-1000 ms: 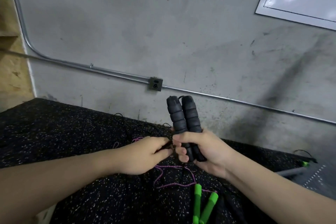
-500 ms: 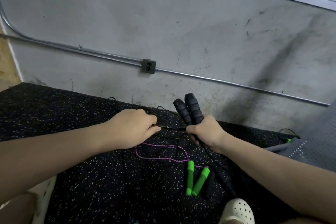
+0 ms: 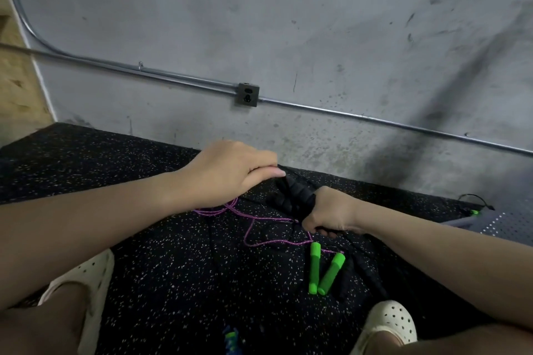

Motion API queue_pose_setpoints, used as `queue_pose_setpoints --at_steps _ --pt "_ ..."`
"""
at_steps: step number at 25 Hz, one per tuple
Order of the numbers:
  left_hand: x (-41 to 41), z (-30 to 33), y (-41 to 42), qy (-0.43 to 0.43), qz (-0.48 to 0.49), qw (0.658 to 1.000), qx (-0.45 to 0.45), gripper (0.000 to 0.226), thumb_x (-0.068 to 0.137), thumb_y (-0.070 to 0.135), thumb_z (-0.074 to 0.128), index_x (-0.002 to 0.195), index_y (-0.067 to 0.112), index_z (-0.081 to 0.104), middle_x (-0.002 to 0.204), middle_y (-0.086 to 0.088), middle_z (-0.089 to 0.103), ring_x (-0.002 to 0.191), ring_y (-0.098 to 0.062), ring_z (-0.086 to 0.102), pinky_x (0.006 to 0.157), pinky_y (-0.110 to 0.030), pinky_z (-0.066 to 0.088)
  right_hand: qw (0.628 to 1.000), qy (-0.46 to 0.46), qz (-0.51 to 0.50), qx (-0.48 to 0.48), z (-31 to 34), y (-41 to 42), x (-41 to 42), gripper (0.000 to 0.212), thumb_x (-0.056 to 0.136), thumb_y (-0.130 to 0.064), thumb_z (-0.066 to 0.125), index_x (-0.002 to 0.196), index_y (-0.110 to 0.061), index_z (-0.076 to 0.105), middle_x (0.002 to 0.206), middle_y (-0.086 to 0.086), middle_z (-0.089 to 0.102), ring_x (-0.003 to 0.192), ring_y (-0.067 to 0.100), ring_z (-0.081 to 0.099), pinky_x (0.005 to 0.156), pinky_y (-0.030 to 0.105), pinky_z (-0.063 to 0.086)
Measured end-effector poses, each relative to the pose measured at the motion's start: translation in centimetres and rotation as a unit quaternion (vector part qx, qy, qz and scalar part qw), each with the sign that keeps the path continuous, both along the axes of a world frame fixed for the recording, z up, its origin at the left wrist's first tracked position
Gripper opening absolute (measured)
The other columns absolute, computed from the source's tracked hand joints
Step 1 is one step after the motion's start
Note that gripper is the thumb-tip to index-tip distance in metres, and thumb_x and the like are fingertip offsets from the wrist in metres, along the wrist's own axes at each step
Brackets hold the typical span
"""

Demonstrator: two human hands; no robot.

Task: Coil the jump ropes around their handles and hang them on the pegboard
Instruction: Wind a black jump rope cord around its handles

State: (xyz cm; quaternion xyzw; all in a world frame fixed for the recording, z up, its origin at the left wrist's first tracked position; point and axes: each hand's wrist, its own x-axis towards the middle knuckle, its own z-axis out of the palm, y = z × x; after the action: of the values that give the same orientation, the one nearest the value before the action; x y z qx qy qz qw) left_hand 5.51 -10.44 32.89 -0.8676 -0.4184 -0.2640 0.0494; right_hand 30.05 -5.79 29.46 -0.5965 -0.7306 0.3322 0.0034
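Right hand clamped round paired black handles, low over the speckled floor mat. Left hand, just beyond the handle tips, pinches what looks like the thin black cord. Risk: the slack could snag the purple rope lying beneath, or loosen if tension drops. Green handles near the right wrist. No containers in view; no pegboard either.

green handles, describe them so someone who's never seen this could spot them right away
Start at the black speckled floor mat below the grey wall. Near its front, just ahead of the cream shoe, the green handles lie in a narrow V. They are the only bright green pair, tied to purple cord, unlike the black handles being held.
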Motion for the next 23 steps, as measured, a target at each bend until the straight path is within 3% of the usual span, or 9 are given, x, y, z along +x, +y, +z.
queue_pose_setpoints --at_steps 5,8,12,15,17,21,23 --pt "0.5 0.2 -0.1 -0.154 -0.016 0.985 -0.071 0.029 0.102 0.044 0.056 0.081 0.025 0.065 0.052 0.005 0.047 0.049 -0.009 0.042 0.052 -0.020 0.026 0.959 -0.161 0.202 0.121 1.7 -3.2 -3.9 0.030 0.071 -0.025 0.084 0.068 -0.017 0.055 0.060 -0.002 0.057 0.057 0.019 0.056 0.049 0.027 0.043" --pt "0.6 0.2 0.3 -0.206 -0.023 0.969 -0.137 0.032 0.103 0.038 0.059 0.080 0.017 0.065 0.059 0.003 0.047 0.056 -0.005 0.039 0.057 -0.028 0.032 0.929 -0.148 0.297 0.165 2.5 -4.9 -5.2 0.036 0.072 -0.034 0.085 0.065 -0.012 0.059 0.058 0.002 0.058 0.059 0.022 0.059 0.055 0.031 0.052" --pt "-0.3 0.3 0.6 -0.270 -0.014 0.933 -0.239 0.043 0.098 0.046 0.056 0.069 0.015 0.054 0.059 0.011 0.040 0.056 -0.005 0.038 0.058 -0.029 0.033 0.942 0.055 0.305 0.133 5.2 -6.2 -5.2 0.031 0.078 -0.021 0.086 0.065 -0.011 0.060 0.053 -0.005 0.048 0.049 0.009 0.043 0.049 0.023 0.040" --pt "-0.4 0.9 0.3 -0.256 0.024 0.927 -0.273 0.036 0.103 0.012 0.059 0.069 0.022 0.049 0.062 0.014 0.044 0.049 0.004 0.048 0.057 -0.018 0.037 0.939 0.274 0.203 0.039 7.9 -6.1 -3.9 0.017 0.081 -0.001 0.081 0.081 0.002 0.064 0.053 0.002 0.055 0.047 0.016 0.047 0.051 0.025 0.042" --pt "0.3 1.9 -0.1 -0.261 0.022 0.933 -0.247 0.041 0.106 0.009 0.049 0.066 0.019 0.046 0.061 0.007 0.044 0.048 -0.001 0.043 0.054 -0.019 0.032 0.916 0.375 0.138 0.016 8.9 -5.5 -2.8 0.022 0.077 0.004 0.076 0.089 0.014 0.060 0.052 0.008 0.052 0.046 0.019 0.044 0.049 0.027 0.040" --pt "1.8 2.9 -0.9 -0.187 -0.007 0.967 -0.172 0.035 0.109 0.034 0.040 0.078 0.023 0.052 0.067 0.006 0.050 0.061 -0.005 0.046 0.061 -0.029 0.041 0.884 0.465 0.039 0.040 9.6 -3.9 -1.5 0.022 0.070 0.000 0.072 0.091 0.002 0.065 0.055 0.012 0.047 0.046 0.019 0.042 0.048 0.029 0.036" --pt "2.4 3.2 -1.3 -0.150 0.008 0.973 -0.173 0.030 0.109 0.033 0.039 0.086 0.026 0.056 0.071 0.005 0.054 0.064 -0.006 0.047 0.063 -0.031 0.040 0.889 0.453 0.010 0.058 9.4 -3.3 -1.3 0.033 0.069 -0.002 0.073 0.096 0.012 0.062 0.053 0.011 0.048 0.046 0.019 0.042 0.049 0.029 0.035"
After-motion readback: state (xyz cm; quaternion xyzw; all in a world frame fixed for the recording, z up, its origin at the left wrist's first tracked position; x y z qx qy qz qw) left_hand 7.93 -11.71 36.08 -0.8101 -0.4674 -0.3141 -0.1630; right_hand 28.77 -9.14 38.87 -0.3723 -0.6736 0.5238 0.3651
